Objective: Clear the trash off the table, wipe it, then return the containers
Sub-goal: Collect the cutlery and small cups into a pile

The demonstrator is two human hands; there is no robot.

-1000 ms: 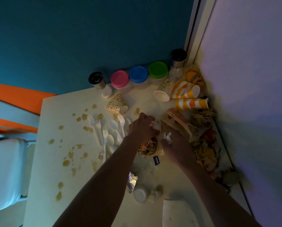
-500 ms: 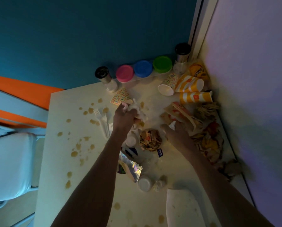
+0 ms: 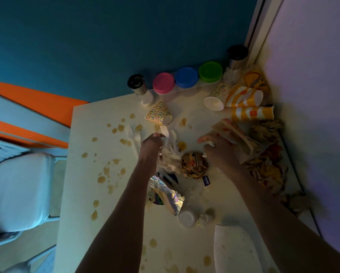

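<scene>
Two hands over a stained counter (image 3: 82,174). Left hand (image 3: 151,146) curled round a bunch of white plastic cutlery (image 3: 170,152), one fork's tines poking up past the knuckles toward 12 o'clock. Right hand (image 3: 220,152) pinching a small white scrap, fingers bent, resting against a flattened paper wrapper (image 3: 236,134) at its 2 o'clock. Readable marks: golden arches on the striped yellow cup (image 3: 252,113) lying on its side at 1 o'clock; writing on the small blue sachet (image 3: 206,181) too blurred to read. Crumpled brown wrapper ball (image 3: 194,164) between the wrists. Confetti-print paper cup (image 3: 159,113) tipped over at 12 o'clock, mouth open, nothing visible inside. Along the far edge, three tubs lidded pink (image 3: 163,83), blue (image 3: 186,77) and green (image 3: 211,71), contents hidden, flanked by two black-capped shakers (image 3: 138,85). More loose forks (image 3: 132,134) at the left hand's 10 o'clock. Silvery foil wrapper (image 3: 169,196) and a small white lidded pot (image 3: 187,217) toward 6 o'clock. Brown splashes scattered at 9 o'clock.
</scene>
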